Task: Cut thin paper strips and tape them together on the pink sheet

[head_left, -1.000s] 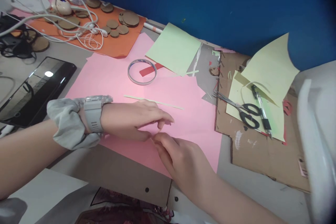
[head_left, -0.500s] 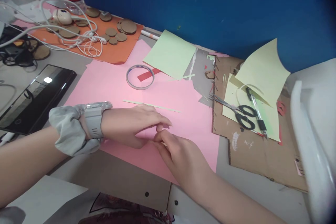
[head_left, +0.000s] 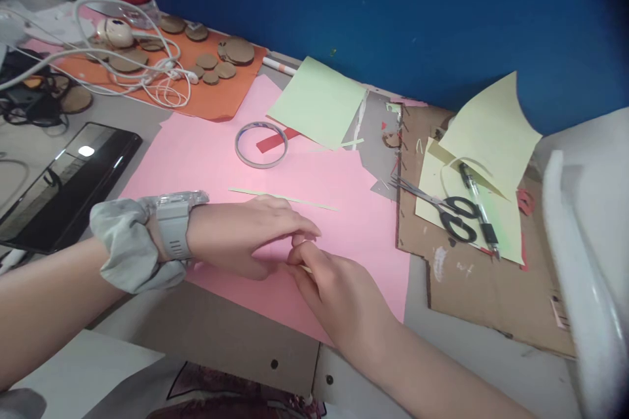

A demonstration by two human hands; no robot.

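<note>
My left hand [head_left: 250,232], with a grey watch [head_left: 173,226] and a pale scrunchie [head_left: 130,245] at its wrist, arches low over pink paper [head_left: 196,163]. Its fingertips meet those of my right hand [head_left: 339,288], which is closed in a pinch. A pale sliver shows between the right thumb and fingers; what both hands pinch is too small and hidden to name. Just beyond the left knuckles lies a thin light green paper strip [head_left: 314,203]. A roll of tape [head_left: 236,150] rests farther back, partly over a red paper strip [head_left: 269,143].
Black-handled scissors [head_left: 459,226] and a pen [head_left: 479,206] lie at the right on yellow paper [head_left: 511,236] and cardboard [head_left: 472,301]. Green paper [head_left: 319,101] is at the back. Left are a black device [head_left: 63,183], white cables [head_left: 167,78] and cardboard discs [head_left: 236,50]. A blue partition [head_left: 344,6] stands behind.
The view shifts very slightly. Both hands keep nearly the same pose, fingertips together, and the objects on the desk stay where they were.
</note>
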